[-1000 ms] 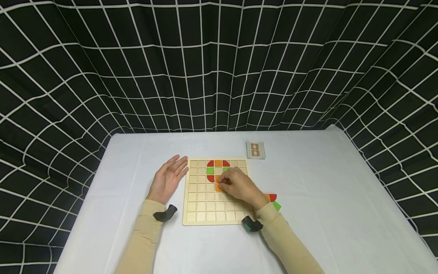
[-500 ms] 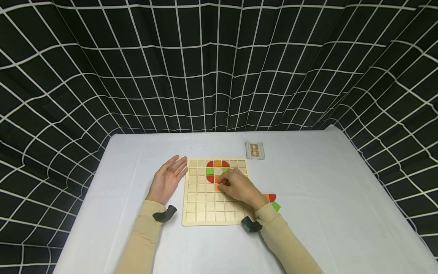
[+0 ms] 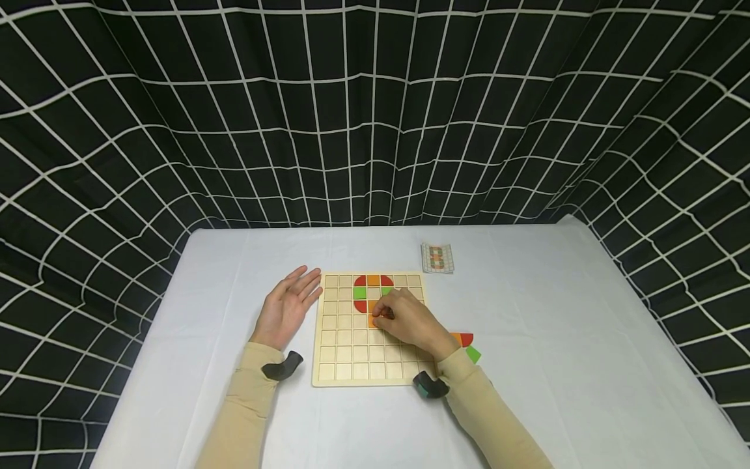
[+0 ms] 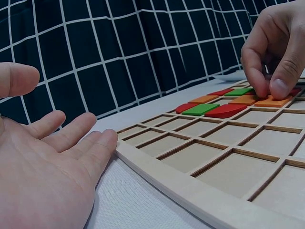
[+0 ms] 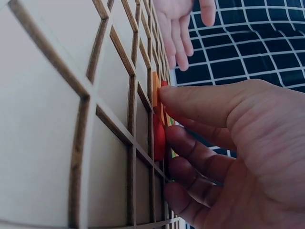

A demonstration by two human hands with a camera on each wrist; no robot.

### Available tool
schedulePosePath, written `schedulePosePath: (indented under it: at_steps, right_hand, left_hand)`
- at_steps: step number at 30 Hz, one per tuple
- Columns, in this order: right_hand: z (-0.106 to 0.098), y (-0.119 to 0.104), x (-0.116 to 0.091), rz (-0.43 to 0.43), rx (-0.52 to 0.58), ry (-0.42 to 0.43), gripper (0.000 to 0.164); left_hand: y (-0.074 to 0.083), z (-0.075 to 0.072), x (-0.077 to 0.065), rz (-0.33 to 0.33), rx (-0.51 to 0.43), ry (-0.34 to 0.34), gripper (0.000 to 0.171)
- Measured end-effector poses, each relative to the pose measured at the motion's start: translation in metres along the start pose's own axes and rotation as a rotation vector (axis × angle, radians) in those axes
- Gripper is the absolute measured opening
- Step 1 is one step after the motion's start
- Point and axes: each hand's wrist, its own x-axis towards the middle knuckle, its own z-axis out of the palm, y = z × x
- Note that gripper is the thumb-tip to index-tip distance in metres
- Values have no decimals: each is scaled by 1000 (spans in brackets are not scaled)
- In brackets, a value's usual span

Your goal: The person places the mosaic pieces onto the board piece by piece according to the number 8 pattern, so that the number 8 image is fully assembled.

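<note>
My right hand (image 3: 410, 317) is over the middle of a wooden grid board (image 3: 351, 371). Its thumb and index fingertip pinch an orange square tile (image 4: 271, 101) lying in a cell, while the other fingers curl above the board. Around that tile sit red rounded-corner tiles (image 3: 360, 306), green square tiles (image 3: 360, 293) and another orange tile (image 3: 373, 280); the hand hides part of this pattern. Palm up, my left hand (image 3: 284, 314) lies beside the board's left edge with relaxed fingers, fingertips at the rim, holding nothing.
Behind the board's right corner lies a small stack of printed cards (image 3: 437, 258). Loose tiles, among them a red one (image 3: 467, 339) and a green one (image 3: 473, 354), lie right of the board, partly hidden by my right wrist. A black curtain with white grid lines (image 3: 375, 130) surrounds the white table.
My right thumb and index fingertip have shifted very slightly toward me on the orange tile. The left hand stays where it was.
</note>
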Motion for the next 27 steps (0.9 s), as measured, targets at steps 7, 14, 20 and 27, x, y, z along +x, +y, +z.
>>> schedulePosePath:
  at_steps: [7,14,20,27]
  right_hand:
    - [-8,-4,-1,-34,67,9,4]
    - [-22,-14,-6,-53,152,-6,5]
    - [-36,-17,-13,-80,151,-6,9]
    - [-70,-8,-30,-104,162,93,9]
  left_hand:
    - [2,-1,-1,10,10,-18,56]
    - [4,-2,-2,11,-6,-17,56]
    - [4,-2,-2,18,-7,-2,56]
    - [1,1,-2,8,2,-8,55]
